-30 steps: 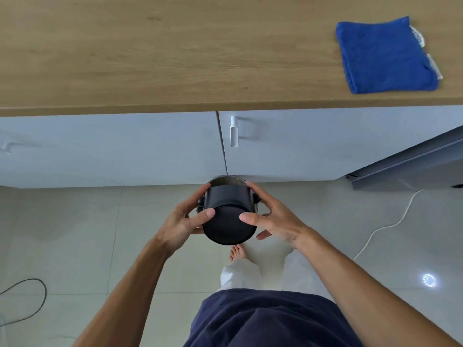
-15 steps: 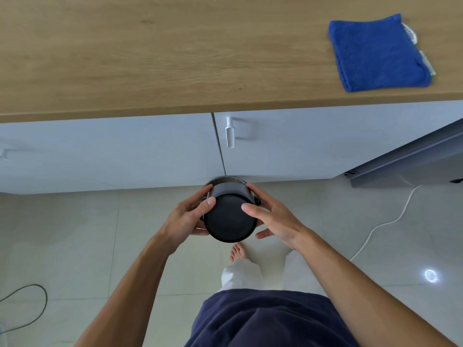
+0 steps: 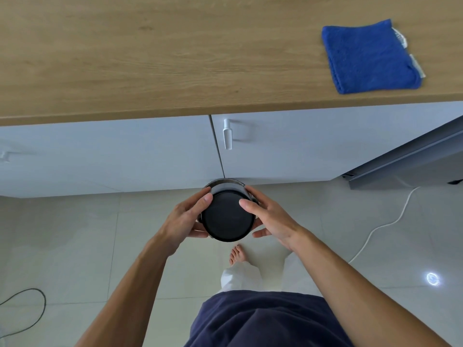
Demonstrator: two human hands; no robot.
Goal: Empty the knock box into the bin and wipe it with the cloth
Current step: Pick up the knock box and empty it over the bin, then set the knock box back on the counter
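Note:
The black round knock box (image 3: 227,216) is held in the air in front of me, above the floor, tipped so its flat base faces the camera and its opening points away toward the cabinets. My left hand (image 3: 184,219) grips its left side and my right hand (image 3: 269,217) grips its right side. Its inside is hidden. A folded blue cloth (image 3: 369,58) lies on the wooden counter (image 3: 150,58) at the far right. No bin shows in the frame.
White cabinet doors with a handle (image 3: 227,134) run below the counter. A grey open panel (image 3: 406,156) juts out at right. A white cable (image 3: 380,226) and a black cable (image 3: 30,314) lie on the tiled floor. My bare foot (image 3: 236,254) stands beneath the box.
Both hands have tilted the knock box further, so more of its base and less of its side wall faces me. The view has shifted slightly.

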